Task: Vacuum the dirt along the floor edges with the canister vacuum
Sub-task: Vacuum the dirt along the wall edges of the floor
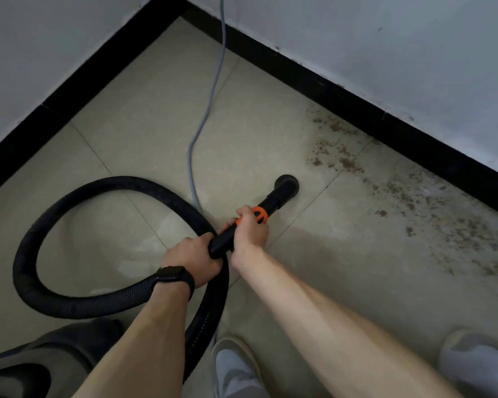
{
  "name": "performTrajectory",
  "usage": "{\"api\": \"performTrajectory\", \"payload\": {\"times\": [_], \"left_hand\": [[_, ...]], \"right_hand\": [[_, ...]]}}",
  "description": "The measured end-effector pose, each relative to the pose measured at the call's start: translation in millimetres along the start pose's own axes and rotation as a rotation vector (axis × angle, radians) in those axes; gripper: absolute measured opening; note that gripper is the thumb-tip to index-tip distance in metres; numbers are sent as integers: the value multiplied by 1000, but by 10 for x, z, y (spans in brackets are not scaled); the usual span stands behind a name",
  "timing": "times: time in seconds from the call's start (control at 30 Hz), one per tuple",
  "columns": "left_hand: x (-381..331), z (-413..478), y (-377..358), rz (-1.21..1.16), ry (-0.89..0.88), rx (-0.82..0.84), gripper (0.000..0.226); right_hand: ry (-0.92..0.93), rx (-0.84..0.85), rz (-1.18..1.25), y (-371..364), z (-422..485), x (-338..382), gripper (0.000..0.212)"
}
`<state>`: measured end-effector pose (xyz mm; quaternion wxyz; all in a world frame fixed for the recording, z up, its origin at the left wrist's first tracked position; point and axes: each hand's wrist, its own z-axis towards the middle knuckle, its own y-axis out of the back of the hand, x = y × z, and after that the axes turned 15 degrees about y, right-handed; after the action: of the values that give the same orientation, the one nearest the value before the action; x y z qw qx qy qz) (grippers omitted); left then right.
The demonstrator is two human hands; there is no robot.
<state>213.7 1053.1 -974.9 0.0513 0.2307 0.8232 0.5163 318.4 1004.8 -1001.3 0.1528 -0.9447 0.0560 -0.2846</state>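
— Can you see the whole canister [26, 366]?
— No, only its dark top; the lower left corner cuts it off, and it's blurry.
— And the grey cable [213, 90]?
— Runs out past the top edge, then slips behind the hose [69, 196].
— The nozzle [286, 183]?
— Its mouth faces the floor, hidden. The left hand [193, 257] and the right hand [250, 228] cover parts of the wand [220, 242], and the dirt [414, 196] trails off at the right edge.

Dim, soft, even light; wide-angle bending; blurred lower edge.
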Motion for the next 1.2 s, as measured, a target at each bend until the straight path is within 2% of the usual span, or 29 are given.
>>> {"api": "performTrajectory", "payload": {"times": [0.1,0.27,0.53,1.0,1.2], "left_hand": [[-298,68,31,31,-79,-13,16],[-687,98,0,0,-132,-44,13],[-901,175,-106,-59,-99,-53,15],[-1345,568,-92,-194,-43,-98,24],[-1382,708,6,-333,3,-32,17]], "right_hand": [[28,-55,74,83,140,230,17],[53,-24,109,183,350,503,13],[62,50,44,204,579,600,13],[181,54,-92,-40,1009,906,12],[245,51,-208,-217,1126,998,11]]}}
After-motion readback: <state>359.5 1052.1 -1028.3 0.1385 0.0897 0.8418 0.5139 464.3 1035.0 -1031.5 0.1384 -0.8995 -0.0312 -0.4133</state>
